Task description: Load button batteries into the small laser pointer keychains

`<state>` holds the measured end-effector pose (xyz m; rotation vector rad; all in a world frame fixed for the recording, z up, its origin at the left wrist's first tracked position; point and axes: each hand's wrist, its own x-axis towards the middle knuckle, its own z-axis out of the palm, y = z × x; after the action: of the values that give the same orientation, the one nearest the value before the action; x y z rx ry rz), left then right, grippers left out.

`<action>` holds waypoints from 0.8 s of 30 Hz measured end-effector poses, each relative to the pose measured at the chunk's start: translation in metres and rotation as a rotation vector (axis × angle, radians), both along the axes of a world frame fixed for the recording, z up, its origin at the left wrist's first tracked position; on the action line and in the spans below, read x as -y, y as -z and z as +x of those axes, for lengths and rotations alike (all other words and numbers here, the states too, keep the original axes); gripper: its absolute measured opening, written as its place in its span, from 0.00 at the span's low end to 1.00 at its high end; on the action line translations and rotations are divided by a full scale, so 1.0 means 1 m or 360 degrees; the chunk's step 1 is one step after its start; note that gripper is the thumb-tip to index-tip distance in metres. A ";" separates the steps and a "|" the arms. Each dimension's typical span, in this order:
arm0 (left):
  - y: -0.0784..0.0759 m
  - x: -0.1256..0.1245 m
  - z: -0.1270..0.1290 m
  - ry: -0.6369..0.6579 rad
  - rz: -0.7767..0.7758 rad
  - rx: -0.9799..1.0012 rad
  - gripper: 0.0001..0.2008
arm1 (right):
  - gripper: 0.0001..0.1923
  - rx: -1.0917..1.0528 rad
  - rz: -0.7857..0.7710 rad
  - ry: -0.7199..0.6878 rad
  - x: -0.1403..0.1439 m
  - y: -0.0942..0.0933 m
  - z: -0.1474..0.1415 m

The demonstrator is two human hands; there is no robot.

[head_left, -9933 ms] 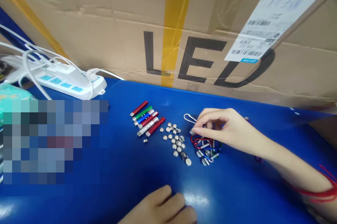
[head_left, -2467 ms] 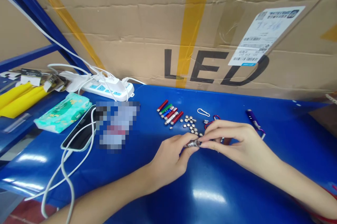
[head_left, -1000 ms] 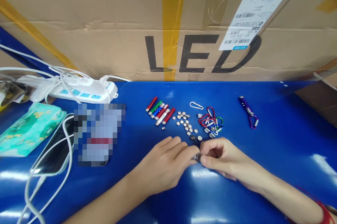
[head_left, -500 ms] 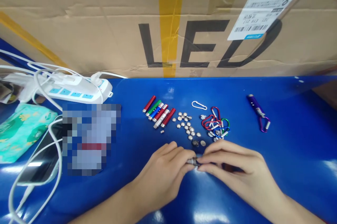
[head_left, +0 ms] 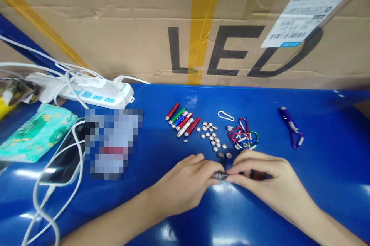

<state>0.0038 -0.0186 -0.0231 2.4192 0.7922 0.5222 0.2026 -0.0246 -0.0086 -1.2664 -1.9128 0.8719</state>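
Observation:
My left hand [head_left: 193, 180] is closed around a small dark grey cylinder with a silvery end [head_left: 220, 176]; most of it is hidden in the fingers. Thumb and fingers of my right hand [head_left: 260, 171] pinch its other end. Beyond the hands lie several silver button-like caps [head_left: 215, 136] and a tangle of coloured carabiners [head_left: 241, 134]. A row of small metal flashlight tubes [head_left: 183, 119] in red, green, blue and silver lies farther left.
A purple penlight with a carabiner [head_left: 289, 122] lies at right, a silver carabiner [head_left: 226, 115] mid-table. At left are a power strip [head_left: 108, 97], white cables, a phone [head_left: 65, 161], a green tissue pack [head_left: 37, 132] and a blurred item [head_left: 114, 134]. A cardboard box [head_left: 130, 26] stands behind.
The whole scene has shifted right in view as the camera turned a little. Both hands stay on the cylinder, more of which now shows between them.

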 end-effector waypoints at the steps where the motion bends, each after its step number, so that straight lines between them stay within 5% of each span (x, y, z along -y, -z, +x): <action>1: 0.000 0.000 0.000 0.0003 0.0011 0.0004 0.03 | 0.08 0.0003 -0.0020 -0.0022 0.000 0.001 0.001; 8: 0.002 -0.001 0.000 -0.0029 0.0017 0.0048 0.06 | 0.06 0.0021 0.0209 -0.0050 0.001 0.006 0.003; 15: 0.003 -0.002 0.000 -0.0098 -0.0114 0.0116 0.07 | 0.06 0.0156 0.0549 -0.0336 0.009 0.009 0.006; 24: 0.003 -0.001 0.000 -0.0154 -0.0264 0.0226 0.10 | 0.03 -0.0026 0.0486 -0.0035 0.007 0.004 0.000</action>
<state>0.0041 -0.0172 -0.0258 2.1750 0.8590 0.6326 0.2030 -0.0319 -0.0122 -1.0534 -1.9614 0.5709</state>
